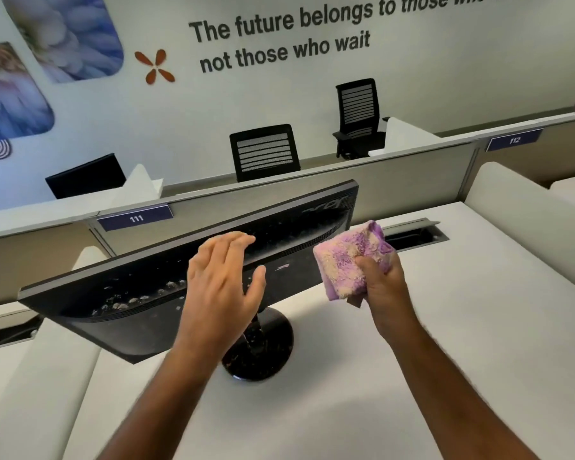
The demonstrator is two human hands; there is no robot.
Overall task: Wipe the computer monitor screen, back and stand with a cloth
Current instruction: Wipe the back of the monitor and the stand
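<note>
Black flat-panel computer monitor (140, 293) sits on a white desk (462, 327), back facing the camera, panel tilted with its left end lower and nearer. Back shell has whitish crumbs and specks, thickest along the lower-left ridge; embossed logo near the top-right corner. Round glossy black stand base (263, 356) under the panel, also speckled, short neck rising into the shell. Left hand (221, 283) is spread flat, fingers straight and together, thumb out, over the middle of the monitor's back; can't tell if it touches. Right hand (380, 280) is curled round a bunched pink-and-purple fluffy cloth (349, 257), held just beside the monitor's right edge, apart from it. Grey cable slot (415, 232) in the desk behind the cloth. Grey partition (412, 174) behind the desk carries blue number plates 111 (135, 218) and 112 (514, 140). Beyond it, two black mesh office chairs (264, 152), another dark monitor (85, 177), white wall with black lettering.
</note>
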